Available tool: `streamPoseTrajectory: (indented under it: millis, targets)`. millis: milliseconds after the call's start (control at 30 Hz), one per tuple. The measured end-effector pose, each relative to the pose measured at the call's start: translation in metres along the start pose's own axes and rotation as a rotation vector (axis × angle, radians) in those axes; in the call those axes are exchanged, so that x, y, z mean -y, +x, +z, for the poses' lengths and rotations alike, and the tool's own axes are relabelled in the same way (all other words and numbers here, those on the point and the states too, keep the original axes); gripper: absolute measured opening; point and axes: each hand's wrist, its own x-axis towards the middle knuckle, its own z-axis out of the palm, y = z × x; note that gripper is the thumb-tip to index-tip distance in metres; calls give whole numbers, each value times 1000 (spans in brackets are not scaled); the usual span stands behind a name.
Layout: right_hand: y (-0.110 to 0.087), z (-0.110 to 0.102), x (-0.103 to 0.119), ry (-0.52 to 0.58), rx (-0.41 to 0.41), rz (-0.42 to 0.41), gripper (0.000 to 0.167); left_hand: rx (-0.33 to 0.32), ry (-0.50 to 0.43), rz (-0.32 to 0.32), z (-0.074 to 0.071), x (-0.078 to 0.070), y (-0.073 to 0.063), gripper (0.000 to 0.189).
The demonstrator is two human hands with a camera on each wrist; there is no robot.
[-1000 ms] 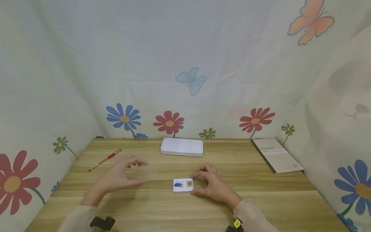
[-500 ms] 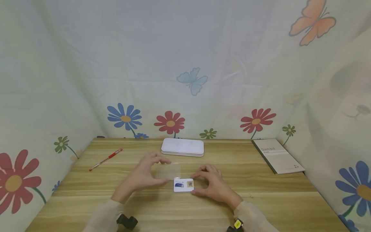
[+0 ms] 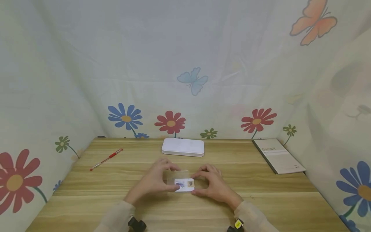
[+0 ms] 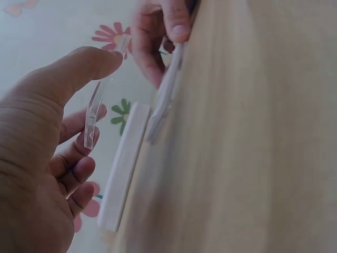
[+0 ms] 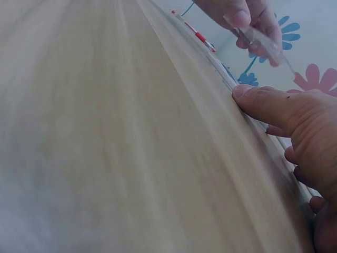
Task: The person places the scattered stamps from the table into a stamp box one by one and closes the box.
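Observation:
My left hand [image 3: 155, 180] pinches a clear plastic cover [image 3: 177, 174] between thumb and fingertips. In the left wrist view the cover [image 4: 93, 113] is a thin transparent shell with a raised edge, held tilted. It overlaps the far part of a small white flat case [image 3: 185, 189] in the head view. That case lies on the table and carries a blue print and a tan patch with dark marks. My right hand [image 3: 214, 184] holds the case by its right end, thumb at the near corner and index finger at the far one.
Behind the hands stands a long white box [image 3: 183, 147]. A red pen [image 3: 106, 159] lies at the left of the wooden table [image 3: 232, 212], and a notebook [image 3: 279, 156] lies at the right. Flowered cloth [image 3: 223, 96] hangs around the table.
My left hand has moved right with the clear cover, from well left of the white case to over it. My right hand and the case have stayed in place.

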Motion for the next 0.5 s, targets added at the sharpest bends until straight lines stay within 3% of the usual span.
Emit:
streamPoseTrajectory:
  millis: [200, 500]
  targets:
    - [0, 0, 0, -9, -1, -4, 51, 50, -3, -14, 10, 0, 0, 58]
    - [0, 1, -2, -11, -5, -2, 53, 74, -4, -2, 21, -1, 6, 62]
